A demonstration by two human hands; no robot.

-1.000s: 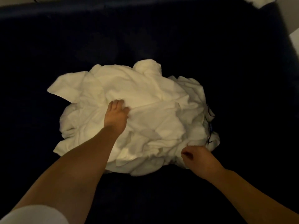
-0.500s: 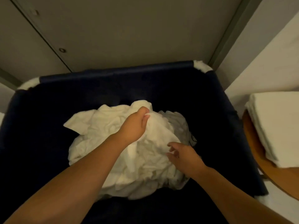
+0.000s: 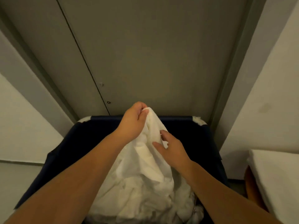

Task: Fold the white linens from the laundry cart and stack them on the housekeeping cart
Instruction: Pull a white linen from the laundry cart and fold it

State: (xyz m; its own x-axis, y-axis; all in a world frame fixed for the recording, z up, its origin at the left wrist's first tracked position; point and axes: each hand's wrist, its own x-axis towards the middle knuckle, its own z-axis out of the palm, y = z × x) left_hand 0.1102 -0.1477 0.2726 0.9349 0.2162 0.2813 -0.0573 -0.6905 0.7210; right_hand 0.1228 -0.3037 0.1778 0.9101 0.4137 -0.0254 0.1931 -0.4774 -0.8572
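Holding a linen (image 3: 142,172) up over the cart (image 3: 90,136), left grip (image 3: 133,125) clamps its peak; right grip (image 3: 173,149), fingers apart, touches it. Likely the pick-up step; next, find corners.

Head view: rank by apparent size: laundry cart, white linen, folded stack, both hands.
1. laundry cart, partly hidden by the linen
2. white linen
3. folded stack, cropped by the picture's edge
4. left hand and right hand: look alike, so not ranked
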